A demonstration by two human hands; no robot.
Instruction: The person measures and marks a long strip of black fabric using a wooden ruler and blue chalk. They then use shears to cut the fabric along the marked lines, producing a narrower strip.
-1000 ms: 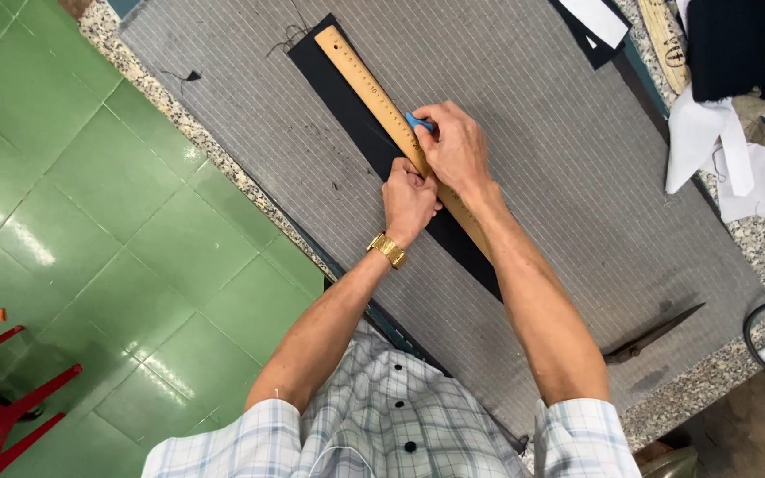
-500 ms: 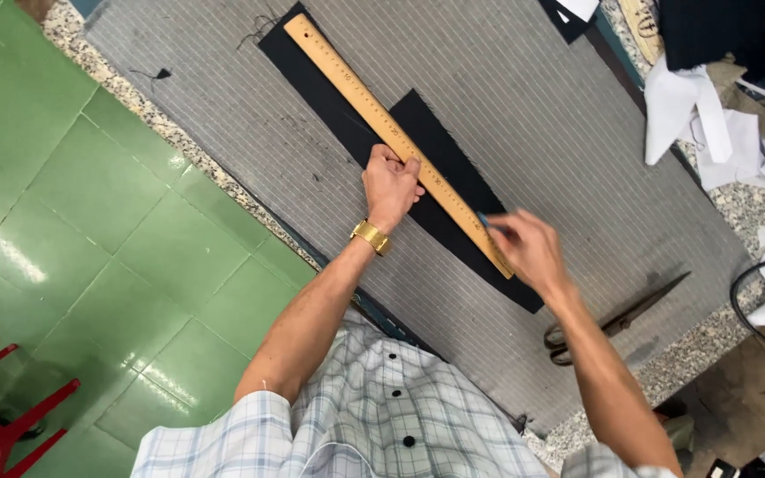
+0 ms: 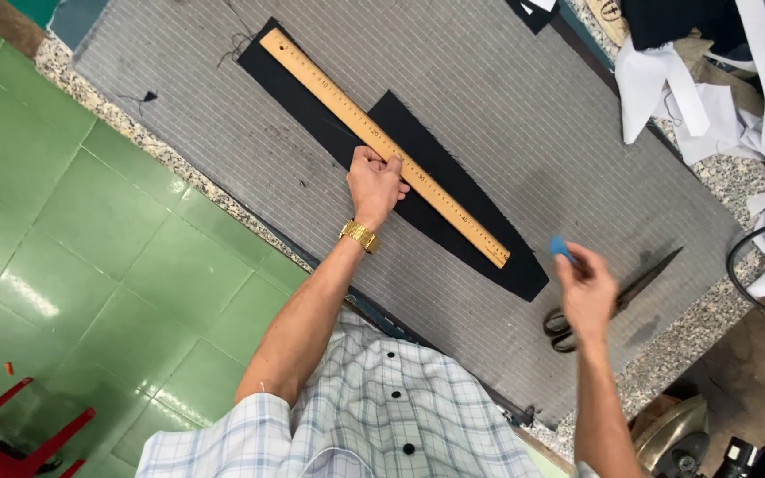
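Ruler [image 3: 382, 146] pinned on black cloth [image 3: 436, 190] by left hand [image 3: 375, 181]; right hand [image 3: 588, 292] pinches blue chalk [image 3: 560, 247].

The scene is brightly and evenly lit from overhead, with colours clear and nothing lost in darkness. Soft white glare patches lie on the glossy green floor tiles [image 3: 90, 230] at the left, the strongest near the lower left edge. Shadows are faint and short: a thin one runs along the wooden ruler [image 3: 382, 146], and a small dark smudge of shadow sits on the grey striped cloth [image 3: 506, 115] under the raised right hand [image 3: 588, 296]. That hand and the blue chalk [image 3: 560, 246] in it are slightly soft with motion blur, while the left hand [image 3: 375, 181] is sharp. The black fabric [image 3: 453, 190] shows little surface detail. Straight lines bend mildly toward the frame edges.
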